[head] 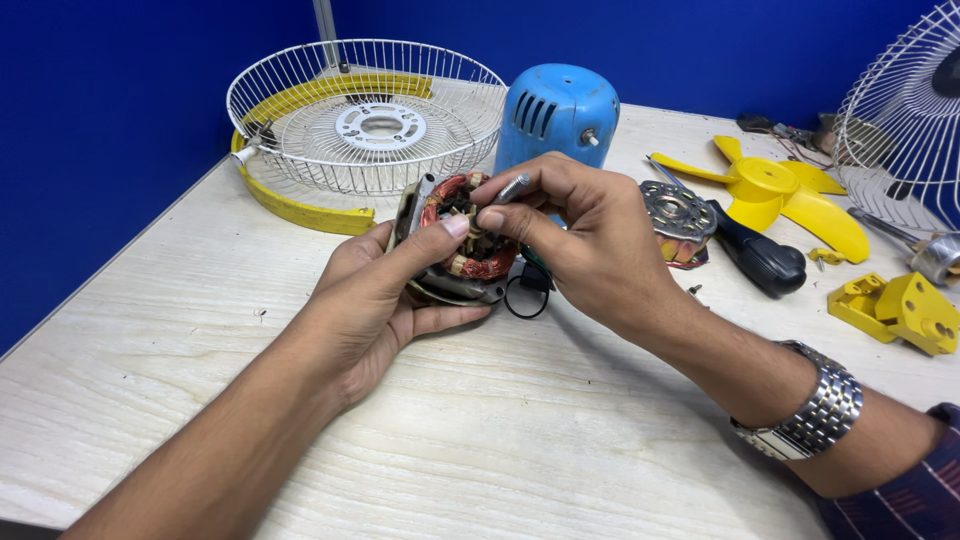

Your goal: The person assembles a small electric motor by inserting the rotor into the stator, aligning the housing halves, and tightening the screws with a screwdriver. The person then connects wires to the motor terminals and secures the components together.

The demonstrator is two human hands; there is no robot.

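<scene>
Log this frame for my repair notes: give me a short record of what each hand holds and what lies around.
Left hand: cradles the fan motor, thumb across its copper windings
Right hand: pinches a small metal shaft at the motor's top
Behind: blue motor cover, white wire guard with yellow rim
Right side: yellow fan blade, black-handled screwdriver, round metal plate, yellow bracket
Surface: pale wooden table

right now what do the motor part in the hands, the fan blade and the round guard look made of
Motor stator: reddish copper-looking wire coils on a dull grey metal frame. Fan blade: glossy yellow, smoothly moulded, most likely plastic. Round guard: thin white-coated wire, probably metal, with a yellow rim that looks plastic.
</scene>
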